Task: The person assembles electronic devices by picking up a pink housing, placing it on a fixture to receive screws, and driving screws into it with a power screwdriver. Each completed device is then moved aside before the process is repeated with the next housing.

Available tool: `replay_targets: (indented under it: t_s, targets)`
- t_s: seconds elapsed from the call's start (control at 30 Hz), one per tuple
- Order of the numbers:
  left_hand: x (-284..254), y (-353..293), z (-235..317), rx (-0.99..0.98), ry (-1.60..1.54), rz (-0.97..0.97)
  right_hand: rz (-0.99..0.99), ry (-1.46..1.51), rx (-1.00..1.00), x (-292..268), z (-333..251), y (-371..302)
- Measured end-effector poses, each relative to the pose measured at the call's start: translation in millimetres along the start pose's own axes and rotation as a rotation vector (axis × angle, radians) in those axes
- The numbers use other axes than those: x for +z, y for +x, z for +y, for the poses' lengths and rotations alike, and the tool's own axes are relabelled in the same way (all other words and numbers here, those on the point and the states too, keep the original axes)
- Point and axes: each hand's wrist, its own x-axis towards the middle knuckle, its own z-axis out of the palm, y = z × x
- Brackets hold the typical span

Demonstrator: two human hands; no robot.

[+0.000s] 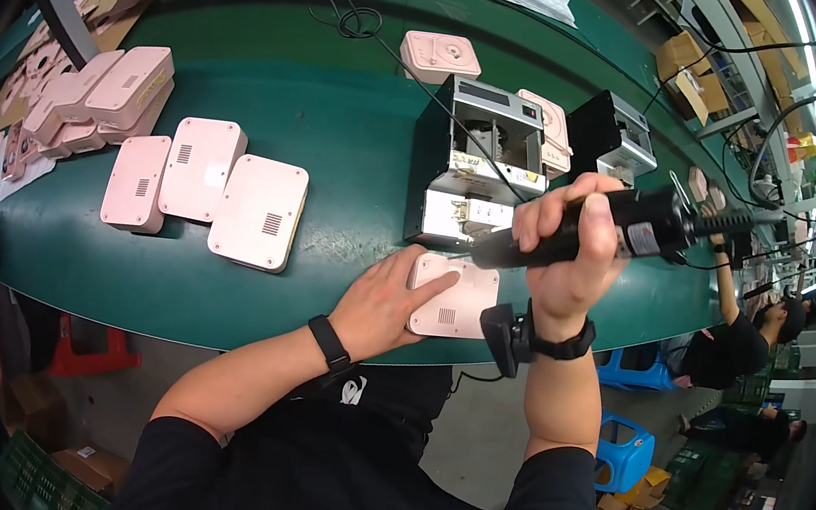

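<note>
My right hand (575, 244) is wrapped round a black electric screwdriver (555, 247), held at a slant above the table. Its thin bit points left, toward the upper edge of a pink plastic case (467, 307); whether the tip touches the case cannot be made out. That case lies flat at the table's near side, its slotted vent and corner screw holes facing up. Gripping it from the left is my left hand (386, 293), thumb across the top and fingers along the side. Just beyond the case stands a black and silver screw feeder (485, 153).
Several pink cases (201, 171) lie to the left, with a stack (125, 87) behind them. Another pink case (441, 55) sits past the feeder; a second feeder (618, 138) is to its right. A black cable (409, 69) crosses the green table (362, 129). Co-workers sit at both sides.
</note>
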Motion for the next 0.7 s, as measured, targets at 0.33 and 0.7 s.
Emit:
replay_targets:
  t_s: [0.33, 0.7]
  targets:
    - [5.2, 0.5, -4.5, 0.001, -0.022, 0.025, -0.072, 0.004, 0.044, 16.7, 18.7, -21.8]
    - [-0.2, 2.8, -1.4, 0.006, -0.02, -0.008, 0.026, 0.128, -0.364, 8.2, -43.2, 13.6]
